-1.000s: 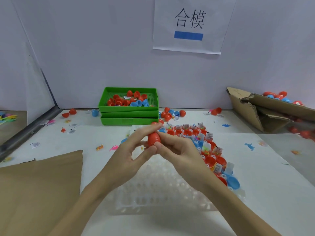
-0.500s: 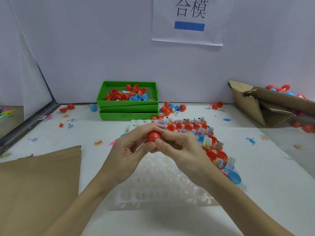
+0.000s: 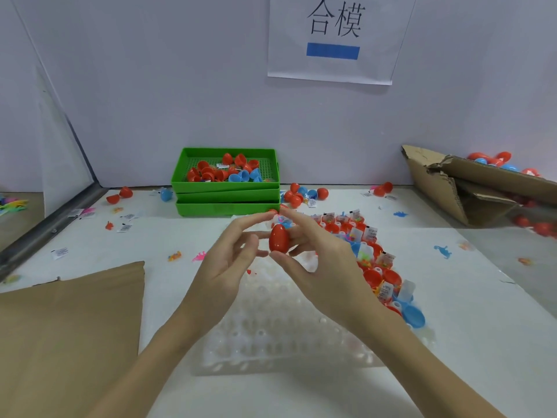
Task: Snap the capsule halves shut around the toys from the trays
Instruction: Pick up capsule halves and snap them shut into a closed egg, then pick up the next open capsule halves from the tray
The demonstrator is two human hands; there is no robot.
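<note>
A closed red egg-shaped capsule stands upright above the table's middle. My right hand pinches it, thumb under its lower end and fingers behind and above it. My left hand is just left of the capsule with its fingers spread and relaxed, fingertips close to the shell. Below the hands lies a clear plastic blister tray. Its right part holds several red capsule halves with small toys and labelled packets in them. A blue capsule half lies at the tray's right edge.
A stack of green trays with red and blue halves stands at the back wall, loose capsules beside it. A torn cardboard box sits at the right. Brown cardboard covers the near left. Small toys and labels are scattered about.
Both hands were pressed together around the red capsule. Now my left hand has loosened and spread its fingers, and the capsule stands upright in my right hand.
</note>
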